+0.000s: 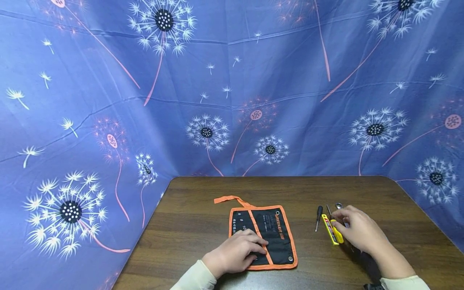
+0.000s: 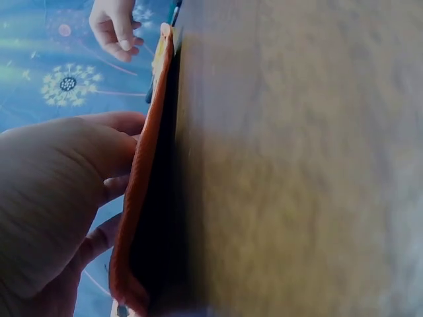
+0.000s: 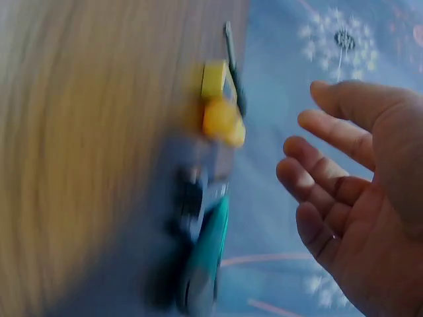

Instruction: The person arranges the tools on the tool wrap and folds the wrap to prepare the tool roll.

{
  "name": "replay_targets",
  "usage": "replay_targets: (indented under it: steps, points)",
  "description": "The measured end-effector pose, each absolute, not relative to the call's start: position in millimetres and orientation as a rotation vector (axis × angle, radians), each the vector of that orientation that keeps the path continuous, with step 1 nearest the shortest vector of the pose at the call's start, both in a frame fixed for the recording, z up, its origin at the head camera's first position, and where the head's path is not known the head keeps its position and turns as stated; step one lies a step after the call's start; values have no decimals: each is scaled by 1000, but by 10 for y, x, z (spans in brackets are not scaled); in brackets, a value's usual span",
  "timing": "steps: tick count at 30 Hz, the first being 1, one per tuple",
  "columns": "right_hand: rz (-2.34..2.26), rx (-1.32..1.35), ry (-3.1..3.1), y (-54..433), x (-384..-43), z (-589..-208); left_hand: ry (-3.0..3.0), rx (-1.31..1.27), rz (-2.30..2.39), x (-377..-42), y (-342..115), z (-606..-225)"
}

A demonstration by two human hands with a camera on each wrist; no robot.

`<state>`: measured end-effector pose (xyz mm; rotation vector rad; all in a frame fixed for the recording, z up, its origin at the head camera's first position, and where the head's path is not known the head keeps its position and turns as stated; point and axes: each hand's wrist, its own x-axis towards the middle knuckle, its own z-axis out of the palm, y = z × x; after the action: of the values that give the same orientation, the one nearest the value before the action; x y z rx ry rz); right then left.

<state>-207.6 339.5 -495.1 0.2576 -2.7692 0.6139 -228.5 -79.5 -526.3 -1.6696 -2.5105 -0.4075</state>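
A black tool pouch (image 1: 280, 241) with orange trim lies flat on the table. My left hand (image 1: 237, 250) rests on its lower left part, fingers loosely bent and holding nothing. In the left wrist view those fingers touch the pouch beside its orange edge (image 2: 140, 172). To the right, my right hand (image 1: 362, 229) hovers over a small group of tools with nothing in its relaxed fingers. Beside it lie a narrow yellow case (image 1: 329, 230), a rounded yellow item (image 1: 338, 233) and a small black-handled screwdriver (image 1: 319, 213). A teal-handled tool (image 3: 210, 257) shows in the right wrist view.
The brown wooden table (image 1: 195, 189) ends at a blue dandelion-print cloth (image 1: 232, 80) behind. An orange strap (image 1: 226, 198) extends from the pouch's top edge. A shiny metal tool end (image 1: 338, 205) sits just behind the right hand, which partly hides the tools.
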Motion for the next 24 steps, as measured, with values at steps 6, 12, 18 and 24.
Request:
replay_targets:
  steps: [6, 12, 18, 24]
  points:
    - [575, 1, -2955, 3765, -2065, -4941, -2498, -1670, -354, -2266, -737, -5265]
    - [567, -102, -3065, 3994, -2063, -4992, -2507, -1668, -327, -2270, -702, -5274]
    - [619, -136, -3132, 4085, -2051, -5008, -2487, -1667, -355, -2274, -671, -5289]
    - [679, -160, -3163, 4095, -2018, -5031, -2452, -1637, -408, -2292, -636, -5333]
